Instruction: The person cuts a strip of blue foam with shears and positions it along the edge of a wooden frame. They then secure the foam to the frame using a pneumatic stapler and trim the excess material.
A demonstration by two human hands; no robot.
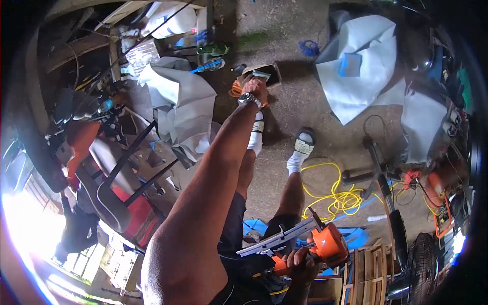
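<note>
Near the top middle, my left hand (256,90), with a watch (249,98) on its wrist, reaches down to a small open box (273,75) on the floor. Its fingers are bunched at the box's near edge, by a pale flat piece (261,74); what they grip is too small to make out. An orange coil (236,89) lies left of the box. Low in the view, my right hand (302,264) is wrapped round the handle of an orange power tool (329,245), which has a long metal bar (279,238) attached.
Grey-white sheets (185,96) lie left and another sheet (356,66) right, with a blue square on it. A yellow cable (340,199) coils on the floor (274,178) beside a black stand (378,175). Plastic bottles (211,65) lie beyond the left sheets; a fan (423,262) stands lower right.
</note>
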